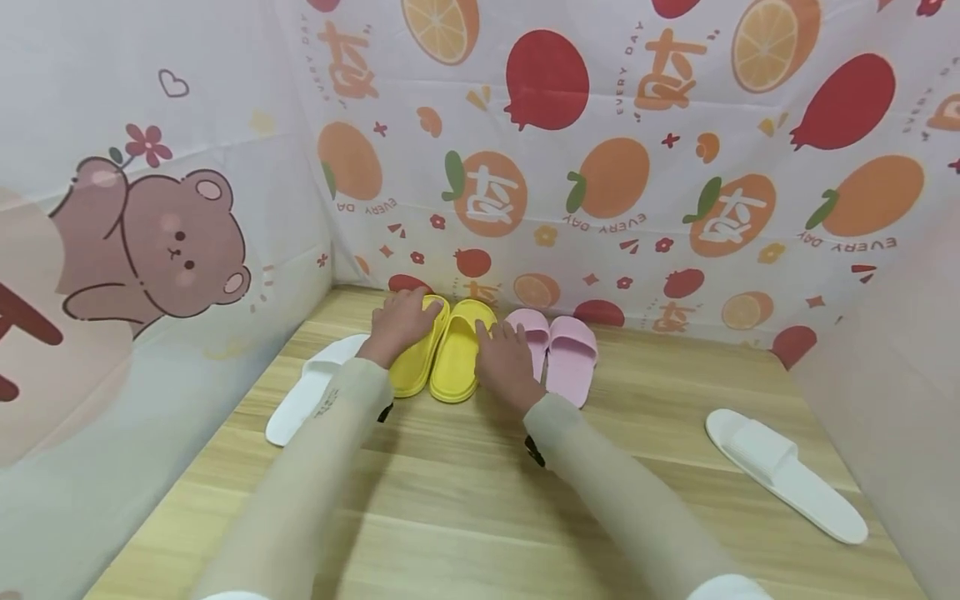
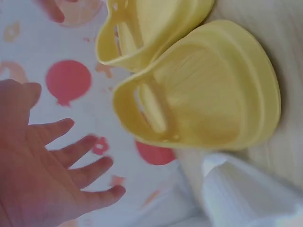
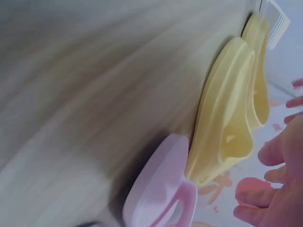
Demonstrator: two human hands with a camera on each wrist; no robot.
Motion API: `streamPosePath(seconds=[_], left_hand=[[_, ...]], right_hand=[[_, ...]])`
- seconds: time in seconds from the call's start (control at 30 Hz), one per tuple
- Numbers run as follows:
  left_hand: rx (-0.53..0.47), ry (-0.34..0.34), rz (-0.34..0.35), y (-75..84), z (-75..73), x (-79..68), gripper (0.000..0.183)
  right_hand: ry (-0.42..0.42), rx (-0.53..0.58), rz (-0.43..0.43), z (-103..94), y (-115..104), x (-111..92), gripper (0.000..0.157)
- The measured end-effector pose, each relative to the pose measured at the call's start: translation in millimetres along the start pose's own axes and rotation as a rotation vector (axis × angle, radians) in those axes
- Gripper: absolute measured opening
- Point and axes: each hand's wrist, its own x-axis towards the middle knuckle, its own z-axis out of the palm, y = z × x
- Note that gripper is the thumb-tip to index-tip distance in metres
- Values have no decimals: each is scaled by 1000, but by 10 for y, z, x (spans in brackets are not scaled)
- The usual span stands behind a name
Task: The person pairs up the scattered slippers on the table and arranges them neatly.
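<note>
The yellow pair (image 1: 455,362) is lying near the back edge of the floor (image 1: 450,517), left of its middle, and both toes are pointing to that edge. The left hand (image 1: 401,321) is hovering over the outer side of the left yellow slipper; its fingers are spreading apart and are not curling round anything. The right hand (image 1: 506,362) is hovering on the other side, between the yellow pair and the pink pair (image 1: 572,367), and its fingers and thumb are also standing apart, holding nothing. Whether any fingertip is touching a slipper, I cannot tell.

For handling the yellow pair well, I am thinking that both hands should be working as guides, pressing low on the outer soles with equal force, so that neither slipper is twisting. The right hand should be minding its knuckles, because the pink pair is lying just beside, and a wide movement could be knocking it askew.

Farther out, the left white slipper (image 1: 307,392) is lying near the left edge, partly hidden by the left sleeve (image 1: 315,467). The right white slipper (image 1: 786,473) is lying slantwise near the right edge, well apart from the others. Behind the back edge, a fruit-printed cloth (image 1: 547,200) is hanging
</note>
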Motion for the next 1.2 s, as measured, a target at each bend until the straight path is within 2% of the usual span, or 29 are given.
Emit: streamPosePath(seconds=[0.13,0.3,0.53,0.7,0.8,0.93,1.03,1.1,1.2], left_hand=[[92,-14,63,24,-63,-155,66],[144,-8,105,-175,-102,-386,73],[101,17,31,-647,-116,-563,81],[100,22,-9,-969,-40,-625,83],[109,-1,-45,-1109,10,-699,85],[118,-40,-56,-1193,60,-811,82],[133,-42,-23,-1215,45,-877,75],[149,-40,-2,-1229,9,-905,70],[163,-49,22,-1255,-34,-912,66]], right_hand=[[52,7,-12,-53,158,-167,52],[85,86,-11,-57,502,-440,50],[211,147,32,85,1157,-870,50],[299,72,35,111,1684,-1168,45],[370,53,34,99,2031,-1403,45],[468,79,102,92,2529,-1833,51],[489,126,201,127,2879,-2157,51],[473,176,261,150,3073,-2335,50],[412,155,301,183,3321,-2544,47]])
